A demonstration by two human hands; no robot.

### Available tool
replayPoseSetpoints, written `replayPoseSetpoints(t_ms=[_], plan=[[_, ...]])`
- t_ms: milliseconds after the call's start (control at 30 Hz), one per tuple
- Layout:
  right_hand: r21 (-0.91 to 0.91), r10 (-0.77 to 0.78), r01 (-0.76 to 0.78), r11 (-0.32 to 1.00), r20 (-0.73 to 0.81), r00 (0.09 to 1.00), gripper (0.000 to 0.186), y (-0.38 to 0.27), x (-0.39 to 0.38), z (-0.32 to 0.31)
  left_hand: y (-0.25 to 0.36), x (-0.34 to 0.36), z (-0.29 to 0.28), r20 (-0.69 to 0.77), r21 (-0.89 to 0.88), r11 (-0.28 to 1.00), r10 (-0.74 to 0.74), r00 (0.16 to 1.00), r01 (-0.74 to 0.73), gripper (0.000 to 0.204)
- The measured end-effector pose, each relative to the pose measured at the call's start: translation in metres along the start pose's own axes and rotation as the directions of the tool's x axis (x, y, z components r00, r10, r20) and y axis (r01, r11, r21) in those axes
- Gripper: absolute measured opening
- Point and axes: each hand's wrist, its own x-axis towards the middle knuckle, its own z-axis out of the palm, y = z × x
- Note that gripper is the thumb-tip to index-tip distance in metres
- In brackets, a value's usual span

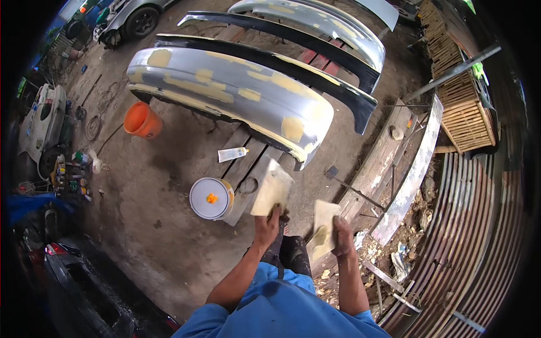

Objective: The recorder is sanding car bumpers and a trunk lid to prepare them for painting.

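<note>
My left hand (pixel 268 226) grips the lower end of a flat, cream-coloured panel (pixel 273 189), which tilts up in front of my body. In my right hand (pixel 342 236) is a second flat, pale panel (pixel 325 214), held by its right edge. A dull yellowish smear of paste (pixel 320 235) lies on that panel's face. Beyond the left panel lies a silver car bumper (pixel 225 79) with several cream filler patches. To the left, a white-lidded bucket (pixel 200 197) carries an orange-yellow dab (pixel 212 198) on its lid. A white tube (pixel 232 154) rests on the planks near the bumper.
An orange bucket (pixel 141 120) stands on the floor left of the bumper. Another patched bumper (pixel 315 19) lies farther back. A thick wooden beam (pixel 372 160) and a long whitish strip (pixel 414 169) run along my right, beside corrugated metal sheets (pixel 445 242). A dark car (pixel 101 281) is at lower left.
</note>
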Motion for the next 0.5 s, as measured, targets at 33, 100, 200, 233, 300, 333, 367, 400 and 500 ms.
replayPoseSetpoints(t_ms=[33, 100, 200, 233, 300, 333, 367, 400, 500], plan=[[0.051, -0.042, 0.043, 0.998, -0.010, 0.999, 0.044, -0.003, 0.014, -0.011, 0.000, 0.015, 0.003, -0.046, -0.041, 0.991, -0.125, 0.991, 0.124, 0.022], [0.101, -0.141, 0.141, 0.985, -0.008, 0.990, 0.048, -0.008, 0.059, -0.015, -0.054, 0.056, 0.009, -0.207, 0.163, 0.984, 0.108, 0.972, -0.075, 0.022], [0.018, -0.205, 0.208, 0.978, -0.114, 0.972, 0.050, -0.029, 0.129, -0.017, -0.088, 0.094, 0.030, -0.361, 0.144, 0.986, 0.127, 0.924, -0.079, 0.022], [0.029, -0.240, 0.244, 0.969, -0.106, 0.965, 0.047, -0.036, 0.156, -0.012, -0.099, 0.112, 0.033, -0.373, -0.100, 0.995, -0.062, 0.926, 0.026, 0.022], [0.038, -0.365, 0.367, 0.929, -0.053, 0.929, 0.041, -0.047, 0.222, -0.021, -0.134, 0.143, 0.040, -0.423, -0.149, 0.989, -0.083, 0.902, 0.021, 0.025], [0.044, -0.448, 0.447, 0.893, -0.003, 0.894, 0.038, -0.048, 0.261, -0.033, -0.152, 0.157, 0.045, -0.464, -0.197, 0.980, -0.099, 0.881, 0.006, 0.028], [0.081, -0.501, 0.497, 0.864, 0.050, 0.864, 0.033, -0.056, 0.293, -0.027, -0.162, 0.171, 0.050, -0.463, -0.291, 0.953, -0.064, 0.884, -0.083, 0.027], [0.121, -0.555, 0.544, 0.830, 0.102, 0.825, 0.029, -0.068, 0.319, -0.017, -0.180, 0.180, 0.054, -0.466, -0.291, 0.953, -0.065, 0.882, -0.083, 0.027], [0.422, -0.518, 0.432, 0.797, 0.111, 0.848, 0.029, -0.088, 0.367, 0.058, -0.230, 0.220, 0.061, -0.531, 0.246, 0.935, 0.350, 0.771, -0.255, 0.024]])
